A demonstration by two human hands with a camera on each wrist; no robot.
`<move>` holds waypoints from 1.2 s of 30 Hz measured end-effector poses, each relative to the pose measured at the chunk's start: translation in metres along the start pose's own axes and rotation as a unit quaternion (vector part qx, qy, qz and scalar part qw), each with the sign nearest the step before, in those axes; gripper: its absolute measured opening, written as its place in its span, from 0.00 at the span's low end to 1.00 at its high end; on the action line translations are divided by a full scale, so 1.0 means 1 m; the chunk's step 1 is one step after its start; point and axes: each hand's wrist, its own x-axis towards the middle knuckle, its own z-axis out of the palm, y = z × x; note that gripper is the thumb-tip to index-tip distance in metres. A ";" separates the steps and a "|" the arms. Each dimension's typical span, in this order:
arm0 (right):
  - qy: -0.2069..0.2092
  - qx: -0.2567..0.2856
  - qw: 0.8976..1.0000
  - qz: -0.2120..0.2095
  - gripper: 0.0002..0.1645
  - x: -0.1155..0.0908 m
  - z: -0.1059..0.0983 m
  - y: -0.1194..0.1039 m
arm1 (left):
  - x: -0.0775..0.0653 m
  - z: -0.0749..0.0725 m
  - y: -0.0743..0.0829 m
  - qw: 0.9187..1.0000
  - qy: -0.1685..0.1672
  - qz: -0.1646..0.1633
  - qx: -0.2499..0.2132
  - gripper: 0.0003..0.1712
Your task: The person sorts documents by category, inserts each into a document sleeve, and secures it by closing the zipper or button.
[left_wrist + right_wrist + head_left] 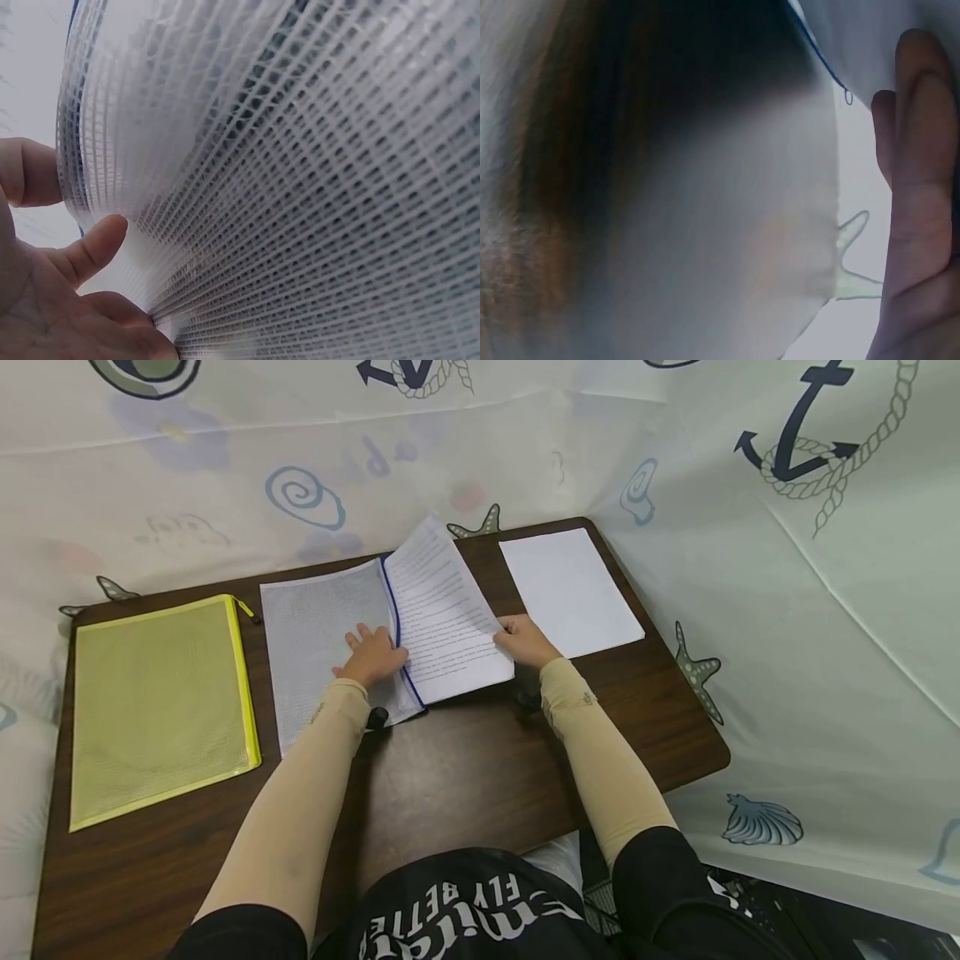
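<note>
A white mesh zip pouch (322,610) with a blue zipper edge (392,602) lies at the table's middle. Lined, written sheets of paper (442,618) stick out from that edge to the right, their far corner raised. My left hand (371,656) rests on the pouch with fingers spread, its thumb at the zipper edge. Close up in the left wrist view, the mesh (315,180) bulges beside the fingers. My right hand (527,642) pinches the sheets' right edge; in the right wrist view its fingers (922,172) show beneath the paper (855,37).
To the left lies a yellow mesh zip pouch (161,702). A blank white sheet (573,593) is at the back right of the brown table (465,777). A printed curtain (525,452) hangs behind and along the right side.
</note>
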 end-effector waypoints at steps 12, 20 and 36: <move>0.021 0.008 0.997 0.071 0.22 0.010 0.009 0.016 | -0.002 0.002 0.005 1.000 0.002 0.007 0.020 0.19; -0.001 -0.063 0.996 0.062 0.24 0.012 0.011 0.016 | 0.001 0.005 0.003 1.000 0.007 0.002 0.028 0.21; -0.056 -0.191 0.980 0.000 0.27 0.018 0.006 0.013 | -0.001 0.008 0.006 0.999 0.009 0.007 0.042 0.25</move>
